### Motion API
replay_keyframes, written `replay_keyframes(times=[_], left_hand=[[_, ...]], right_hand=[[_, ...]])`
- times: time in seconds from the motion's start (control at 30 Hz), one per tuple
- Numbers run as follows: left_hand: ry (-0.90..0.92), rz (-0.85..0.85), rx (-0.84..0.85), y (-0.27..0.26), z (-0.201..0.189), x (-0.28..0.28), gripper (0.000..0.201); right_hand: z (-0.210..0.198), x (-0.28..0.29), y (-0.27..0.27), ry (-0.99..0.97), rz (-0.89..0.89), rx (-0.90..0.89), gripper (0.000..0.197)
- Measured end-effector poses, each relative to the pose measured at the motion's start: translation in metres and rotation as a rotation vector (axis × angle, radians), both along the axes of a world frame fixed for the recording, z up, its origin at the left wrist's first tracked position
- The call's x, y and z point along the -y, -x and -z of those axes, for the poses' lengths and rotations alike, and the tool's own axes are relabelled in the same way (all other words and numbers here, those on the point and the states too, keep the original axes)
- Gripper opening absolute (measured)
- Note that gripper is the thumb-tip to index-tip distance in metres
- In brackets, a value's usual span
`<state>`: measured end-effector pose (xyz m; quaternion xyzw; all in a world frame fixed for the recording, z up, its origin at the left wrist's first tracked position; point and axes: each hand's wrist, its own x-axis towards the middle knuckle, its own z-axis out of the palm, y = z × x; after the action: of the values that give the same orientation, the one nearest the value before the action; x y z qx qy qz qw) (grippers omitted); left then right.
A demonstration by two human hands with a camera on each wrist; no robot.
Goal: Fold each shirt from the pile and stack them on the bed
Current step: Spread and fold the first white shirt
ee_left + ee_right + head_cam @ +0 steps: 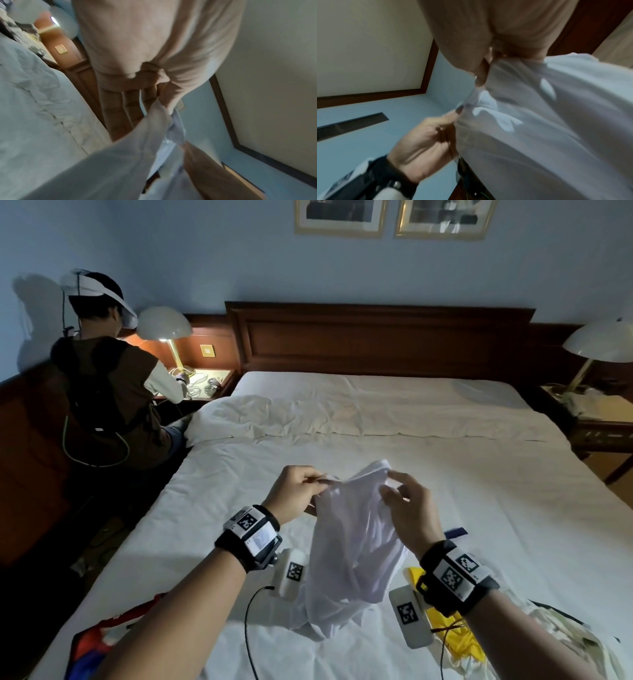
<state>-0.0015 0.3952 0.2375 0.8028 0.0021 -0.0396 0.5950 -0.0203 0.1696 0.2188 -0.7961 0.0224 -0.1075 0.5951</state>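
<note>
White sheets cover the bed (445, 508); both hands, left hand (294, 491) and right hand (411, 513), pinch 1 white shirt's (349, 559) top edge, lifting it to hang open for folding.

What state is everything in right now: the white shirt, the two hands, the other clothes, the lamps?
white shirt: unfolded, held up, hem on the bed
left hand: pinching the shirt's top edge
right hand: gripping the shirt's top
yellow garment: crumpled, unfolded
bed: sheet wrinkled
left lamp: lit
right lamp: unlit
</note>
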Motion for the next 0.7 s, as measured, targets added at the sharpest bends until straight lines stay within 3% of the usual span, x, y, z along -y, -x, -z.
replay_keyframes(times=[0.07, 0.1, 0.13, 0.2, 0.27, 0.37, 0.43, 0.47, 0.5, 0.6, 0.7], left_hand=[[0.034, 0.151, 0.032, 0.005, -0.008, 0.014, 0.013], [0.064, 0.211, 0.048, 0.007, -0.012, 0.019, 0.015], [0.107, 0.257, 0.056, 0.008, -0.015, 0.023, 0.017], [0.153, 0.292, 0.063, 0.007, -0.019, 0.024, 0.018], [0.142, 0.296, 0.062, 0.003, -0.019, 0.017, 0.015], [-0.133, 0.285, 0.074, -0.003, -0.007, -0.003, 0.003], [-0.405, 0.221, 0.111, -0.004, 0.002, -0.011, 0.008], [-0.452, 0.163, 0.1, -0.004, 0.005, -0.014, 0.011], [-0.394, 0.113, 0.052, -0.004, 0.007, -0.016, 0.012], [0.038, 0.041, -0.14, -0.004, 0.012, -0.017, 0.015], [0.148, 0.138, -0.176, 0.001, 0.012, -0.006, 0.019]], right_hand=[[0.002, -0.008, 0.003, -0.006, -0.184, -0.016, 0.052], [0.003, -0.012, 0.005, 0.001, -0.265, -0.013, 0.055], [0.001, -0.016, 0.006, 0.017, -0.324, 0.002, 0.048], [-0.003, -0.02, 0.004, 0.065, -0.336, 0.025, 0.016], [-0.004, -0.019, 0.001, 0.107, -0.288, 0.017, 0.016], [-0.002, -0.013, -0.004, 0.116, -0.211, -0.01, 0.016], [0.002, -0.009, -0.005, 0.102, -0.161, -0.044, 0.015], [0.003, -0.008, -0.006, 0.096, -0.139, -0.069, 0.011], [0.004, -0.008, -0.007, 0.093, -0.12, -0.09, 0.002], [0.005, -0.007, -0.005, 0.124, -0.069, -0.136, 0.037], [0.001, -0.013, 0.0, 0.144, -0.333, -0.066, 0.075]])
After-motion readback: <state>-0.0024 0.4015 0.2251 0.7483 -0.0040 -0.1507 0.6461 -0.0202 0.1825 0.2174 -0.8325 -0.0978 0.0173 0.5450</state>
